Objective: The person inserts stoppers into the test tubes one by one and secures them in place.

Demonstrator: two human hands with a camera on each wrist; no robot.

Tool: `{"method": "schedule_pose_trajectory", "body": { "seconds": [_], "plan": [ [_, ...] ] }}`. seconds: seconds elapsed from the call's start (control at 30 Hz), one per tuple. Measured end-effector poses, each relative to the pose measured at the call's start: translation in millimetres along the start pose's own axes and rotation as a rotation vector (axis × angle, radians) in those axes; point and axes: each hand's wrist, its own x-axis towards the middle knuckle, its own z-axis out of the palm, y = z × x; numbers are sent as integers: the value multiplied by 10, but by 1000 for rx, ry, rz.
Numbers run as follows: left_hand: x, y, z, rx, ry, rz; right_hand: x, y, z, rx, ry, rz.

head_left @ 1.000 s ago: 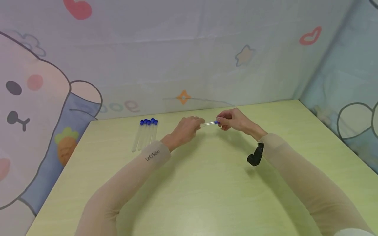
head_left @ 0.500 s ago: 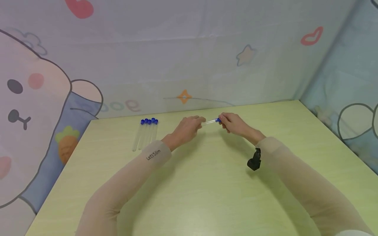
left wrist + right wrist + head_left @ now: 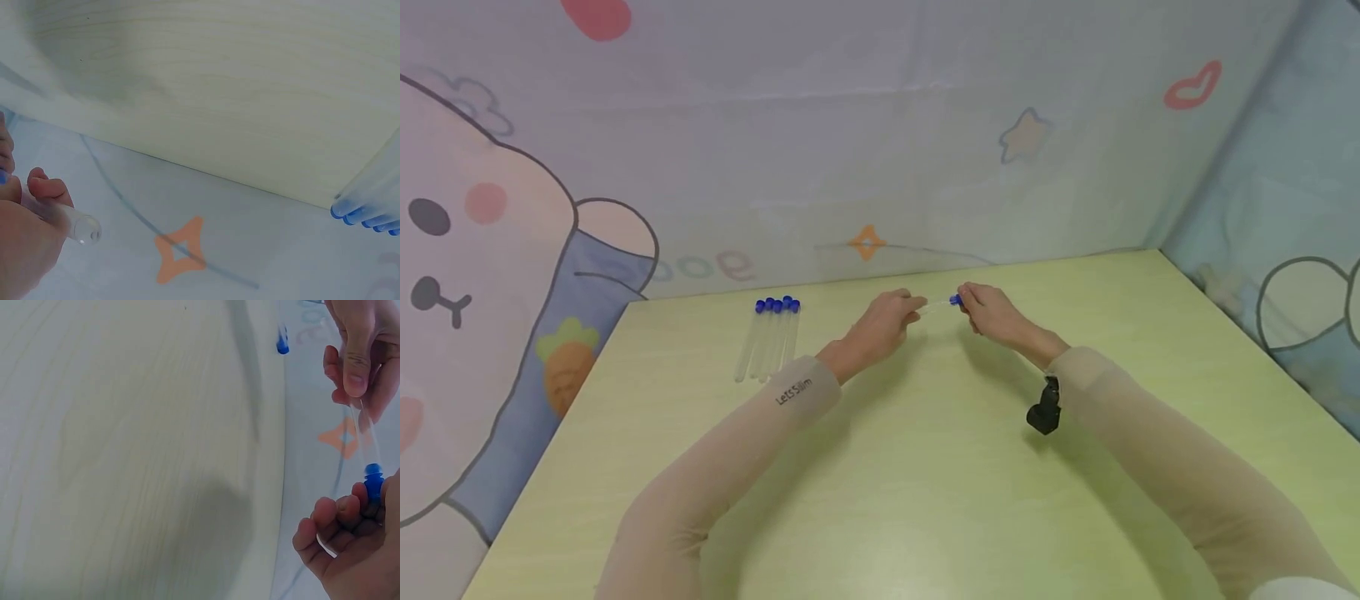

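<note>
A clear test tube [image 3: 937, 307] with a blue stopper [image 3: 374, 482] at one end is held between both hands above the table's far part. My left hand [image 3: 878, 323] grips the glass body, thumb along it, and the tube's rounded end [image 3: 87, 229] sticks out past the fingers in the left wrist view. My right hand [image 3: 992, 313] pinches the blue stopper with thumb and forefinger, the other fingers loosely curled below. In the right wrist view, the stopper's narrower blue part shows at the tube's mouth.
Several stoppered test tubes [image 3: 767, 346] lie side by side left of my left hand, blue ends toward the wall. The pale wooden table [image 3: 925, 467] ends at a printed cloth backdrop [image 3: 820, 167] close behind the hands. A black wrist camera [image 3: 1045, 408] hangs from the right sleeve.
My right hand has shifted its grip on the stopper, its fingers now turned more behind it. My left hand has moved slightly right and up along with the tube.
</note>
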Motion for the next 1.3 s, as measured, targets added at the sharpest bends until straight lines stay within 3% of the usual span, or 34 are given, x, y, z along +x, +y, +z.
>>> {"method": "schedule_pose_trajectory", "body": {
  "seconds": [0.33,0.7,1.03,1.3],
  "plan": [
    [2,44,-9,11,1,-6,4,-26,18,46,-10,34],
    [15,20,2,30,4,-21,40,-41,-11,-25,-10,24],
    [-7,5,42,193,-31,-4,68,-12,-20,-86,-36,42],
    [-34,30,21,161,-44,-10,90,-22,-51,-77,-47,65]
  ]
}}
